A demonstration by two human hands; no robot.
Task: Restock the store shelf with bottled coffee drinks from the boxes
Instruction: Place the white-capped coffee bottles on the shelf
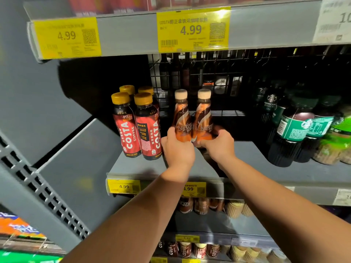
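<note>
Tightly curled, the fingers of the left hand (pixel 177 147) wrap the lower body of the left Nescafé bottle (pixel 182 118) from its left side, the back of the hand facing the camera. The right hand (pixel 218 143) grips the right Nescafé bottle (pixel 204 118) in the same low place, with its thumb laid across the front of the base and its other fingers bent round the right side. Both bottles stand upright with beige caps on top, side by side and touching each other between the two hands. Their bottoms are hidden by the hands, so whether they rest on the board cannot be told.

Just below them runs the grey shelf (pixel 247 154), with both forearms reaching up to it over its front edge. Just beside the left hand, four Costa bottles (pixel 136 128) with red labels and yellow caps stand in two rows. Well apart on the right, dark Starbucks bottles (pixel 292 128) with green labels crowd the same shelf. Behind the Nescafé pair is a black wire grid (pixel 209 71). Yellow price tags (pixel 192 29) reading 4.99 hang on the shelf edge above.
</note>
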